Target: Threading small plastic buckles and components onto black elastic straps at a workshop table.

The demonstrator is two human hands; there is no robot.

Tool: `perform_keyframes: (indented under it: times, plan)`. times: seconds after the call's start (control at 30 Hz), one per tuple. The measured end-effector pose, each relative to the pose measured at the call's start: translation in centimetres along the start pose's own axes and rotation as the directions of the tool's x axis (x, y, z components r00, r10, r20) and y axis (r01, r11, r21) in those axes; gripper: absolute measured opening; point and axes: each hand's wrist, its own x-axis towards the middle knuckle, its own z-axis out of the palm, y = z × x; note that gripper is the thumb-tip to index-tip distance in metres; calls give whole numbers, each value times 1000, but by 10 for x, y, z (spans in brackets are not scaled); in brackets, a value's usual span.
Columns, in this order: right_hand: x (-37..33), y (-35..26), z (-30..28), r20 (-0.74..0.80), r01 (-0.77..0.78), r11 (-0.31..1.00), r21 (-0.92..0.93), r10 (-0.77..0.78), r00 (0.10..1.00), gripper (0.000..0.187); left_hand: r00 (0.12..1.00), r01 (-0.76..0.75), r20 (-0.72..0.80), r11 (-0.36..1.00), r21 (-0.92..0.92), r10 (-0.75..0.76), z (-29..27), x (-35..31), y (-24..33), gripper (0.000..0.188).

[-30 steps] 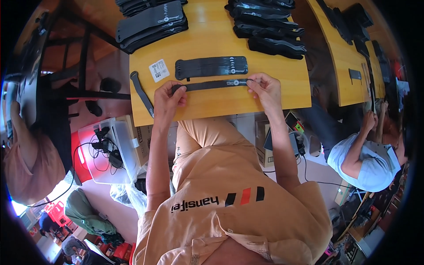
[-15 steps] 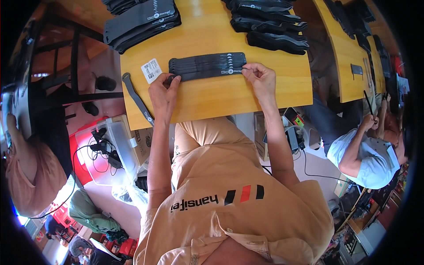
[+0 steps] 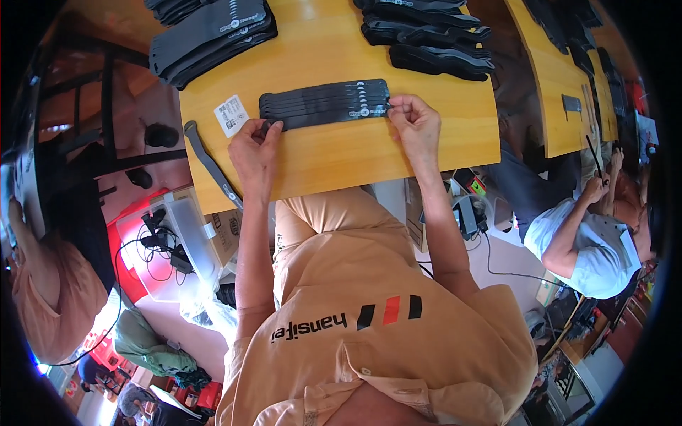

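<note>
Several black fabric straps [image 3: 312,99] lie overlapped in a fanned row on the yellow table, their white-marked ends to the right. The nearest black strap [image 3: 312,121] runs along the row's front edge. My left hand [image 3: 252,153] is closed at its left end, thumb and fingers pinching there. At the right end, my right hand [image 3: 418,128] pinches the strap's tip between thumb and fingers. A white printed label [image 3: 231,116] lies just beyond my left hand. Left of that hand, a single loose strap [image 3: 209,165] lies slanting toward the table's front edge.
Piles of black straps stand on the table [image 3: 341,160] at the far left [image 3: 213,39] and far right [image 3: 430,42]. A clear plastic bin [image 3: 188,248] with cables sits below on the left. At right, a co-worker [image 3: 590,241] works by another table [image 3: 550,106].
The whole view has shifted a little, with the table and straps appearing slightly farther left. Both hands stay at the two ends of the nearest strap.
</note>
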Motion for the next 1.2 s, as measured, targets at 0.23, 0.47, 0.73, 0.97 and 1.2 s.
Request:
perform_keyframes:
  times: [0.23,0.47,0.73,0.97,1.2]
  plan:
    - [0,1,2,-22,22,998,52,-21,1000,13,1000,-16,-2,1000,11,16,1,2,-5,28]
    - [2,-2,3,-47,-5,1000,1,5,999,11,1000,-16,-9,999,31,16,2,4,-6,28]
    - [2,-4,4,-58,7,999,-36,-9,998,8,1000,0,-5,998,63,1,2,5,-7,31]
    - [2,-5,5,-76,-3,997,-79,-3,997,7,1000,-3,2,998,58,3,2,4,-3,31]
    - [3,0,5,-77,5,998,-69,-10,997,6,1000,1,-22,998,68,0,3,4,-5,32]
